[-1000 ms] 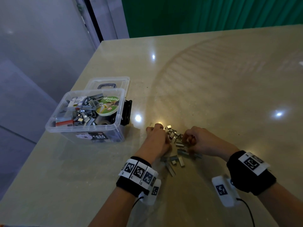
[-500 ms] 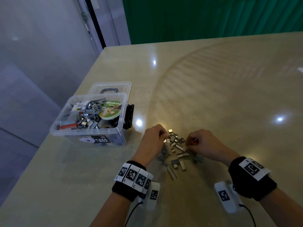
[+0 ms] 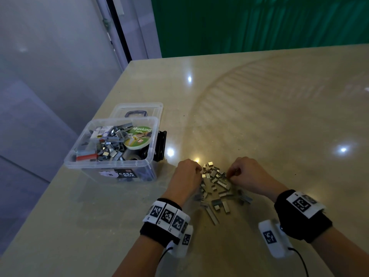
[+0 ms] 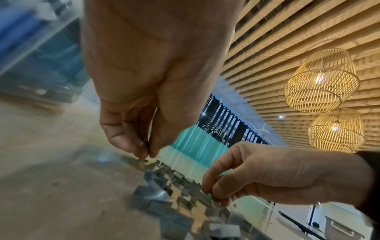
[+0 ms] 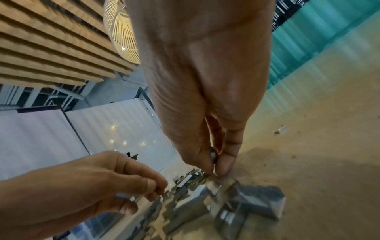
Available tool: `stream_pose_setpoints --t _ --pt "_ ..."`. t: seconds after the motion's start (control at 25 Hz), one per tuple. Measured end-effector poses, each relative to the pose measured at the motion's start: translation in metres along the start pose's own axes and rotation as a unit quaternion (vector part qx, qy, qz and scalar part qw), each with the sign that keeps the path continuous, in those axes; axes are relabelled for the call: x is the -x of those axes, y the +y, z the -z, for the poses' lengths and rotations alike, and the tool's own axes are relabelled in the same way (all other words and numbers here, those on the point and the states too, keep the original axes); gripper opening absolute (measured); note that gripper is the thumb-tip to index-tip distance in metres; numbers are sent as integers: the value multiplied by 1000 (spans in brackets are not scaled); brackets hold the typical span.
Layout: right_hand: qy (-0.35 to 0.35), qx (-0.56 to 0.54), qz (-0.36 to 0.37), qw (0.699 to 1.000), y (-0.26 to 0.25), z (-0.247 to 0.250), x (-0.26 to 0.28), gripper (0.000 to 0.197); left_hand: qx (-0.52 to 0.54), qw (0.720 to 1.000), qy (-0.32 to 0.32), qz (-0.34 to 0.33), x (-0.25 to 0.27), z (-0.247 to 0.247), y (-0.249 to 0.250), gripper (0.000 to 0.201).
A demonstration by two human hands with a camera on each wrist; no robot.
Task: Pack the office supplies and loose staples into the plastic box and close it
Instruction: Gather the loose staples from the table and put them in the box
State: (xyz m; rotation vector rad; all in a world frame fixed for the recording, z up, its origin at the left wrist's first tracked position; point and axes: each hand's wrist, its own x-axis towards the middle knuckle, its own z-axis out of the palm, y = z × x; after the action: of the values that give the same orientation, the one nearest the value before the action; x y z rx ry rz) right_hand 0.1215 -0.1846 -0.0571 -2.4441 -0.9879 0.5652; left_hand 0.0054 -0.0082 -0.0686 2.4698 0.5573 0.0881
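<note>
Beige stone table (image 3: 259, 108) with two hands working in a heap of loose staples (image 3: 216, 185).

Left hand (image 3: 187, 177) pinches a staple piece between thumb and fingertip at the heap's left edge; right hand (image 3: 249, 174) pinches another at its right edge. Well to the left stands the clear plastic box (image 3: 111, 166), open, holding staple strips and a masking tape roll (image 3: 137, 137); its lid (image 3: 137, 108) lies just behind.

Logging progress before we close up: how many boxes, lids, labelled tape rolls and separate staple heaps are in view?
Plastic box: 1
Lid: 1
Masking tape roll: 1
Staple heaps: 2, one in the box, one on the table
Total: 5
</note>
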Motion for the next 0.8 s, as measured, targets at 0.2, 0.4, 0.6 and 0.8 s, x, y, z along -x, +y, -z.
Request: stream_pose_setpoints --t 0.2,0.4,0.6,0.8 --pt "30 41 -25 998 -12 -12 -10 17 -28 1000 -12 1 -10 -20 3 18" --pt "35 34 -28 998 -13 -16 -11 9 -16 999 -26 13 -16 -22 6 10" --pt "34 -36 -18 999 0 3 -10 9 20 999 -21 16 -9 -2 2 13" --pt "32 -42 6 999 -5 19 -16 6 44 999 2 -12 -3 20 13 16"
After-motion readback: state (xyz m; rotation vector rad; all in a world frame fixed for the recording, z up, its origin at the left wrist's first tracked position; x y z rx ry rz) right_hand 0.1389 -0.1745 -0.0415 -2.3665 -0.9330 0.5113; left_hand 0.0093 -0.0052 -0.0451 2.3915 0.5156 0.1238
